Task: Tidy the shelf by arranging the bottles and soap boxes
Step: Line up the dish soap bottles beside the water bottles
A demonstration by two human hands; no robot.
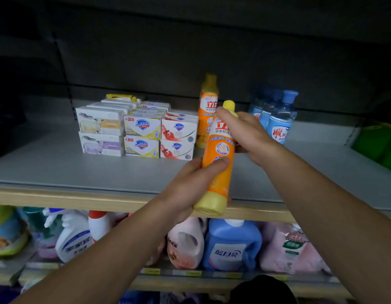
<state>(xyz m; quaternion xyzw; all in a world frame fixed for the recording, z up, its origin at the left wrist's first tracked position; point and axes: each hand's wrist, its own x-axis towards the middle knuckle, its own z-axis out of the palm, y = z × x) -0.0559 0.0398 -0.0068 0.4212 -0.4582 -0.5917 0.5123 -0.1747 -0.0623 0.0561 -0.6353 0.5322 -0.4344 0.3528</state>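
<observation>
Hands meet on an orange dish-soap bottle (219, 159), tilted above the grey shelf (58, 167): the left hand (196, 178) grips its lower body, the right hand (247, 132) wraps the neck below the yellow cap. Behind it stands a second orange bottle (207, 110), between stacked soap boxes (137, 130) and blue bottles (278, 115).

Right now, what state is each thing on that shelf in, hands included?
Held orange bottle: tilted, off the shelf, cap on.
Left hand: grips its lower body.
Right hand: holds its neck.
Second orange bottle: upright.
Blue bottles: upright, capped.
Soap boxes: stacked, closed.
</observation>
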